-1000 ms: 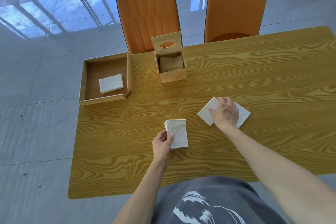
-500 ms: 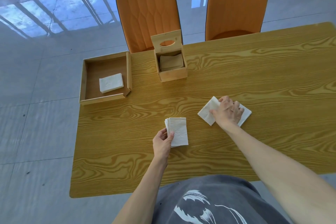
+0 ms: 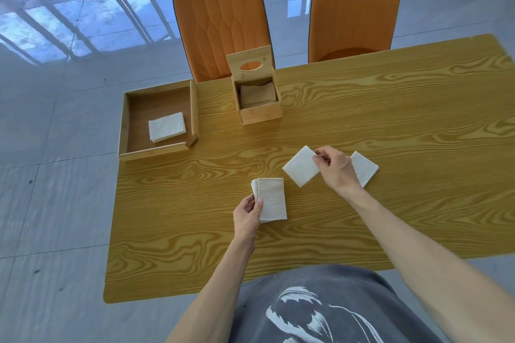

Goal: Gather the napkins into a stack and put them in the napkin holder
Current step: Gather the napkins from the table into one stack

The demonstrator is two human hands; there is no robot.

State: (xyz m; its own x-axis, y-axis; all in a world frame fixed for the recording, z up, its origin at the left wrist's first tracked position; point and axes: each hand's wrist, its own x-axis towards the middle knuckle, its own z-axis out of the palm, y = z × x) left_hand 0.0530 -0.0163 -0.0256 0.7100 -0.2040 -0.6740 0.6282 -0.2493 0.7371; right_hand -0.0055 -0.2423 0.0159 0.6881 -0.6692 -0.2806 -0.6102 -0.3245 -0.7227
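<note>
My left hand (image 3: 247, 214) grips a small stack of white napkins (image 3: 271, 199) by its lower left corner, just above the table. My right hand (image 3: 335, 168) pinches a single white napkin (image 3: 302, 166) by its right edge, lifted off the table to the right of the stack. Another white napkin (image 3: 364, 168) lies flat on the table, partly hidden behind my right hand. The wooden napkin holder (image 3: 257, 95), a small box with its lid tilted up, stands at the far edge and has napkins inside.
A shallow wooden tray (image 3: 126, 122) at the table's far left corner holds a folded white napkin (image 3: 166, 127). Two orange chairs (image 3: 223, 22) stand behind the far edge. The wooden table (image 3: 390, 108) stretches to the right.
My right hand has lifted one napkin off the pile under it and carried it left toward the stack, uncovering the napkin left on the table. My left hand has held still.
</note>
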